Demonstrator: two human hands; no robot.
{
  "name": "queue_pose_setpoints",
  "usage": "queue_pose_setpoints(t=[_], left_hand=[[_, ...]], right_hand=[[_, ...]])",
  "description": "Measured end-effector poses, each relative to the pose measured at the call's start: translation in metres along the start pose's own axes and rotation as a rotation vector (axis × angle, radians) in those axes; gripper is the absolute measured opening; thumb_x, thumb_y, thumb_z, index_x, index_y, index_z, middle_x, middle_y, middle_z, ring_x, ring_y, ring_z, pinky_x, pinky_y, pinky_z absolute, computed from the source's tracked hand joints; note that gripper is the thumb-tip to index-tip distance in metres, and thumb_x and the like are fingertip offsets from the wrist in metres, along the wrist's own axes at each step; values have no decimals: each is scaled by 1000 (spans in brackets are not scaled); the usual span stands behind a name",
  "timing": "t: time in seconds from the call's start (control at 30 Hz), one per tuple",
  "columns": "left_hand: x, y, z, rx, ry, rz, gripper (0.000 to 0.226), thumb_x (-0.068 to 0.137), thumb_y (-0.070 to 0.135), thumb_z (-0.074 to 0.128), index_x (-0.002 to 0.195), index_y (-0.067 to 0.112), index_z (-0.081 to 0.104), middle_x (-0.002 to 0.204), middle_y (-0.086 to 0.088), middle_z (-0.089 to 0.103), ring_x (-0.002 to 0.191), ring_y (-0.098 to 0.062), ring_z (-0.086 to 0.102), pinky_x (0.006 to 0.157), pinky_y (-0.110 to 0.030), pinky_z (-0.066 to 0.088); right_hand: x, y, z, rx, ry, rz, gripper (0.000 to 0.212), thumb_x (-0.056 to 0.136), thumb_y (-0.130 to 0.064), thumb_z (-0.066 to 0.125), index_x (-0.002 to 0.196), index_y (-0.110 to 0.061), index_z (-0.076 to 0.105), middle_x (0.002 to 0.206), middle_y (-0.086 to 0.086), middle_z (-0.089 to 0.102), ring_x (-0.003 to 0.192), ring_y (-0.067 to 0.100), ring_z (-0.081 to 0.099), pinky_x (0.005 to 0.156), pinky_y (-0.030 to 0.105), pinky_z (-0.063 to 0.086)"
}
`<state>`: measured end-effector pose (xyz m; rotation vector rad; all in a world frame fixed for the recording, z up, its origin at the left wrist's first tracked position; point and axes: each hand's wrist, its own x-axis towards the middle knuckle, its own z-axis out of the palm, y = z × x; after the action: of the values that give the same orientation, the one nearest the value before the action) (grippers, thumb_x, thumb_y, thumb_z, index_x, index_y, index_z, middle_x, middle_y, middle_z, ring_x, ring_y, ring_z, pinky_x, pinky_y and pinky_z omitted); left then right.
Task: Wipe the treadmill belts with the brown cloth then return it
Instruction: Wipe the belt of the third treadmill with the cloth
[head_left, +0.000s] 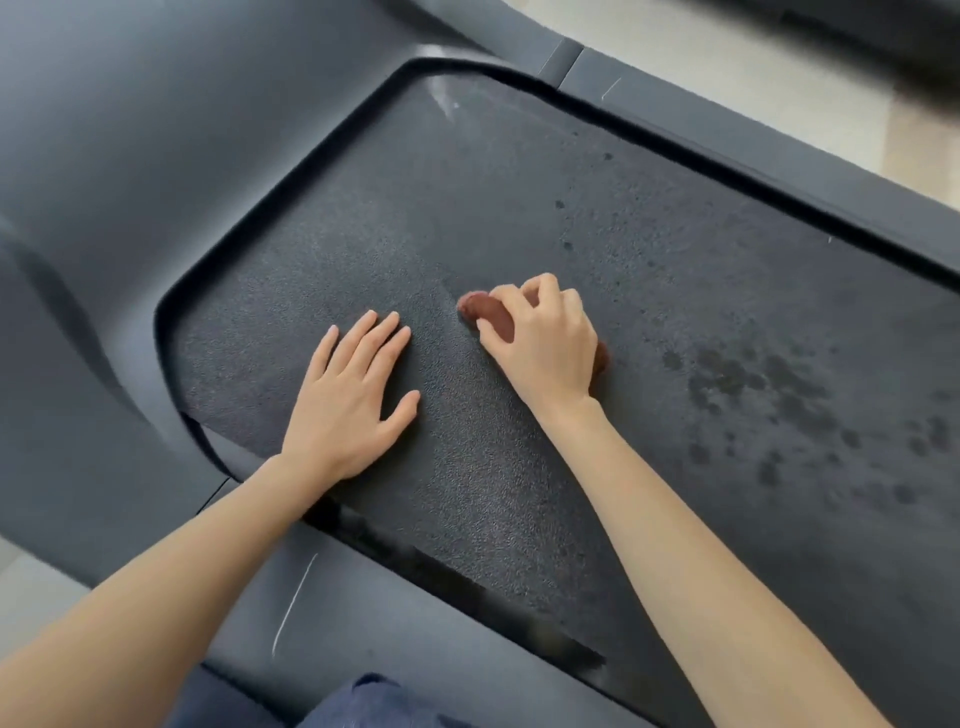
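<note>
On the treadmill belt (519, 218), mid-wipe, the right hand (545, 343) pinches the bunched brown cloth (491, 314) in a closed grip, the left hand (348, 400) rests flat and empty, and the wet spots (769, 395) to the right likely need wiping next.

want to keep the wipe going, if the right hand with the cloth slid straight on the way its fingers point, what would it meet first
Bare belt first. The right hand, closed on the brown cloth, points up and left in the picture; that stretch looks free until the raised dark frame edge at the belt's end. Depth is hard to judge.

Textured treadmill belt (597, 218) under flat left hand (348, 395), brown cloth (491, 314).
</note>
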<state>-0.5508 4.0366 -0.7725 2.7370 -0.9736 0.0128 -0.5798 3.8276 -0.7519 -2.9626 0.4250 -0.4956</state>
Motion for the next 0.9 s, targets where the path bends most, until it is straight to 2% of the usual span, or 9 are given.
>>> queue_pose_setpoints(t=[0.27, 0.43, 0.53, 0.6, 0.7, 0.77, 0.9], left_hand=[[-2, 6, -3, 46, -30, -4, 72, 86, 50, 26, 141, 6, 37, 151, -10, 32, 142, -25, 21, 116, -47, 10], [0, 61, 3, 6, -100, 205, 70, 84, 51, 31, 139, 8, 42, 149, -10, 35, 141, -24, 25, 116, -48, 14], [-2, 85, 14, -26, -112, 165, 74, 84, 52, 30, 142, 6, 34, 153, -10, 25, 144, -25, 14, 117, -48, 9], [-2, 84, 16, -18, -85, 167, 72, 85, 51, 32, 141, 6, 36, 153, -9, 28, 144, -25, 16, 117, -48, 10], [-2, 82, 14, -27, -79, 162, 70, 85, 49, 33, 140, 7, 39, 151, -8, 31, 143, -25, 19, 117, -48, 12], [-2, 86, 12, -30, -88, 162, 70, 85, 49, 31, 140, 6, 39, 151, -8, 31, 143, -25, 19, 117, -48, 12], [-5, 88, 12, -34, -63, 161, 70, 84, 49, 30, 140, 8, 40, 151, -10, 31, 143, -25, 19, 117, -47, 10]], right_hand=[[-187, 29, -56, 80, 22, 60, 22, 79, -42, 64, 99, -33, 65, 97, -4, 59, 78, 19, 51, 62, 28, 46], [-156, 42, -49, 115, 56, 80, 17, 76, -42, 66, 91, -34, 67, 90, -5, 58, 76, 21, 53, 60, 30, 47], [-118, 56, -38, 86, 94, 134, 17, 76, -42, 66, 89, -32, 67, 90, -3, 58, 76, 23, 53, 58, 29, 44], [-85, 70, -31, 39, 102, 174, 18, 77, -42, 65, 90, -29, 68, 91, 0, 58, 78, 26, 53, 59, 29, 42], [-46, 89, -28, 7, 23, 260, 26, 82, -45, 61, 102, -28, 66, 100, 3, 56, 88, 29, 52, 65, 29, 38], [-52, 91, -32, -31, 0, 227, 29, 85, -45, 59, 106, -27, 64, 105, 3, 55, 89, 28, 52, 66, 29, 35], [-129, 80, -52, -15, 72, 174, 29, 81, -42, 64, 106, -27, 66, 102, 1, 60, 80, 24, 54, 63, 29, 45]])
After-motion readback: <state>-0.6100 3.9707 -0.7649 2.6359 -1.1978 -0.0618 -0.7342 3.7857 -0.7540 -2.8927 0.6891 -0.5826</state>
